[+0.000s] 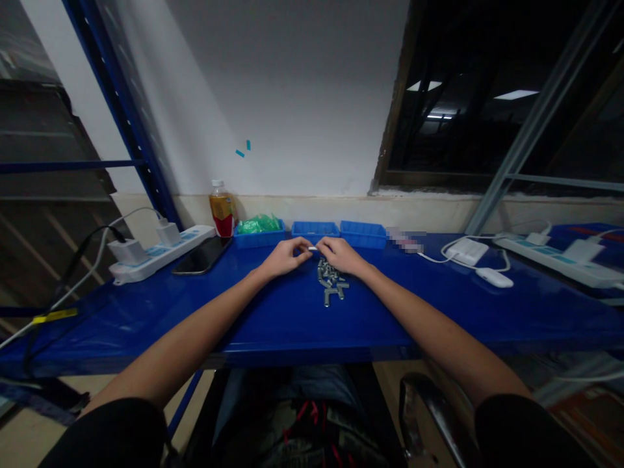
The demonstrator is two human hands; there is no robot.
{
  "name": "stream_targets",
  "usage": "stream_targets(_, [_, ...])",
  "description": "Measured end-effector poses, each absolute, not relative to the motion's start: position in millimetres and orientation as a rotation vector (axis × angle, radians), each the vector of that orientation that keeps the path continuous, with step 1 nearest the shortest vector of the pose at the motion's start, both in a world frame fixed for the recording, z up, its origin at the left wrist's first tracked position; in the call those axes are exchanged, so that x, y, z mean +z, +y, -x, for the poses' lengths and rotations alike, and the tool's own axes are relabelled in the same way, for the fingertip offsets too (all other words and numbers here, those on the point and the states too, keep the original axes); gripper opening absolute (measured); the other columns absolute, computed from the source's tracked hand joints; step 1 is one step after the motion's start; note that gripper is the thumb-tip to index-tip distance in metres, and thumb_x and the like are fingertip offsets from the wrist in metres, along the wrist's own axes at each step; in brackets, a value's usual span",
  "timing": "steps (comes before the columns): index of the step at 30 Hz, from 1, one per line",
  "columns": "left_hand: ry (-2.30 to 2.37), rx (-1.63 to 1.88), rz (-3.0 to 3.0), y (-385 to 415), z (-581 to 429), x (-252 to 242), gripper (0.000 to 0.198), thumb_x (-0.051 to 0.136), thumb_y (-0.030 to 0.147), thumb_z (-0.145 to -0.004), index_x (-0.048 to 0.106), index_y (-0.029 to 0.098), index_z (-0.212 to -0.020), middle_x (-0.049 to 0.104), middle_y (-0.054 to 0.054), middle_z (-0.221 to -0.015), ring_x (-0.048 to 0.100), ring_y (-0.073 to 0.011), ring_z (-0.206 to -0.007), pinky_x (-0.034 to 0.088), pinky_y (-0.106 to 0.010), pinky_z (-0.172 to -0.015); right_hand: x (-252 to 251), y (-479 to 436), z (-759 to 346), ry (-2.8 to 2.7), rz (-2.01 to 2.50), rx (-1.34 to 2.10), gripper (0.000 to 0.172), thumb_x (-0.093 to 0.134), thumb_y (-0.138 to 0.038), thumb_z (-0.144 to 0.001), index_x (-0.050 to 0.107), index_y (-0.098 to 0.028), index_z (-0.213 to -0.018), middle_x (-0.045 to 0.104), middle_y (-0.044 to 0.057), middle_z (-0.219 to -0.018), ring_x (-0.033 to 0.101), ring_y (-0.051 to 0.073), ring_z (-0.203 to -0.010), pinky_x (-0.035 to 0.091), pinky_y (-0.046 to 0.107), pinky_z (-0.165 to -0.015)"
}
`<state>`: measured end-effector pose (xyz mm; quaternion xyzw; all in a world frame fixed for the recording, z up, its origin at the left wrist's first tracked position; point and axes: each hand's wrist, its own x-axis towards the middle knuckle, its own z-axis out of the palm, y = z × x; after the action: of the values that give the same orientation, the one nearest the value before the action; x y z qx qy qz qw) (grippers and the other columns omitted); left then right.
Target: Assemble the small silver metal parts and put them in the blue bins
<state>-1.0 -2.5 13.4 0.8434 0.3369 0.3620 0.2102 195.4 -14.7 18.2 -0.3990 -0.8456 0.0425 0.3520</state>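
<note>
Both my hands meet over the middle of a blue table [273, 318]. My left hand [287, 257] and my right hand [341, 255] pinch a small pale piece [312, 248] between their fingertips. Just below my right hand lies a heap of several small metal bolts [331, 281]. Behind my hands stand two blue trays [314, 229] [363, 234] side by side; what they hold is hidden.
A third blue tray with green bags [259, 226] and an orange drink bottle [222, 209] stand at the back left. A black phone [201, 257] and a white power strip [156, 253] lie further left. White chargers and cables [480, 260] lie at the right.
</note>
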Motion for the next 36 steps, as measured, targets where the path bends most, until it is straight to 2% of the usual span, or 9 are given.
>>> stream_targets(3, [1.026,1.053,-2.469,-9,0,17,0.032,0.052,0.041,-0.084,0.064,0.015,-0.098,0.070,-0.005,-0.087,0.063,-0.0183,-0.080,0.045,-0.028,-0.072,18,-15,-196,-2.200,1.054,0.079,0.027,0.042,-0.026,-0.094,0.059,-0.016,-0.076,0.062,0.002,-0.071,0.054,0.013,-0.069,0.035,0.024,-0.064])
stream_targets(6, [1.086,1.080,-2.500,-12,-2,19,0.033,0.046,0.043,-0.087,0.064,0.015,-0.094,0.069,-0.003,-0.082,0.062,-0.0172,-0.076,0.044,-0.027,-0.070,18,-17,-196,-2.221,1.009,0.080,0.016,0.049,-0.029,-0.091,0.059,-0.017,-0.093,0.062,0.002,-0.076,0.055,0.013,-0.069,0.037,0.024,-0.064])
stream_targets(8, [1.096,1.082,-2.498,-12,-2,19,0.035,0.043,0.043,-0.089,0.064,0.016,-0.090,0.069,-0.003,-0.081,0.061,-0.0166,-0.075,0.043,-0.026,-0.069,19,-20,-196,-2.242,0.981,0.038,0.018,0.053,-0.029,-0.088,0.056,-0.017,-0.102,0.062,0.002,-0.080,0.055,0.014,-0.072,0.038,0.024,-0.066])
stream_targets(13, [1.081,0.974,-2.445,-9,-3,12,0.035,0.040,0.042,-0.091,0.061,0.015,-0.092,0.068,-0.003,-0.081,0.060,-0.0157,-0.072,0.043,-0.027,-0.067,25,-20,-200,-2.255,1.054,-0.182,0.019,0.047,-0.032,-0.092,0.059,-0.017,-0.092,0.062,0.005,-0.085,0.056,0.017,-0.080,0.039,0.027,-0.072])
stream_targets(15, [1.009,0.868,-2.519,-7,-3,10,0.027,0.046,0.036,-0.089,0.060,0.016,-0.100,0.067,-0.003,-0.084,0.060,-0.0163,-0.074,0.044,-0.028,-0.071,28,-12,-204,-2.189,1.164,-0.256,0.023,0.044,-0.033,-0.093,0.061,-0.017,-0.088,0.064,0.007,-0.087,0.056,0.018,-0.083,0.038,0.028,-0.074])
stream_targets(19, [0.706,0.625,-2.842,-12,-1,15,0.023,0.053,0.022,-0.084,0.062,0.020,-0.105,0.063,-0.006,-0.101,0.055,-0.0197,-0.097,0.041,-0.034,-0.090,27,14,-218,-1.994,1.411,-0.350,0.030,0.041,-0.035,-0.094,0.063,-0.016,-0.089,0.065,0.009,-0.090,0.056,0.021,-0.089,0.039,0.029,-0.079])
stream_targets(24, [0.584,0.466,-2.956,-19,-3,20,0.017,0.058,0.029,-0.085,0.065,0.022,-0.098,0.054,-0.008,-0.113,0.049,-0.0224,-0.106,0.037,-0.038,-0.096,17,35,-232,-1.945,1.554,-0.455,0.027,0.047,-0.036,-0.092,0.064,-0.016,-0.095,0.064,0.012,-0.099,0.054,0.024,-0.098,0.039,0.032,-0.085])
stream_targets(29, [0.715,0.606,-2.867,-8,-1,13,0.017,0.054,0.032,-0.087,0.063,0.020,-0.093,0.061,-0.007,-0.098,0.052,-0.0209,-0.096,0.040,-0.034,-0.089,15,23,-236,-1.969,1.438,-0.423,0.029,0.047,-0.036,-0.091,0.063,-0.014,-0.099,0.063,0.013,-0.098,0.053,0.025,-0.096,0.039,0.035,-0.086])
stream_targets(36, [1.035,0.944,-2.584,2,1,12,0.021,0.048,0.032,-0.086,0.062,0.017,-0.090,0.067,-0.006,-0.089,0.058,-0.0193,-0.084,0.044,-0.032,-0.082,19,-20,-201,-2.358,1.071,-0.170,0.019,0.055,-0.028,-0.086,0.060,-0.018,-0.102,0.064,0.006,-0.094,0.055,0.020,-0.091,0.039,0.031,-0.081])
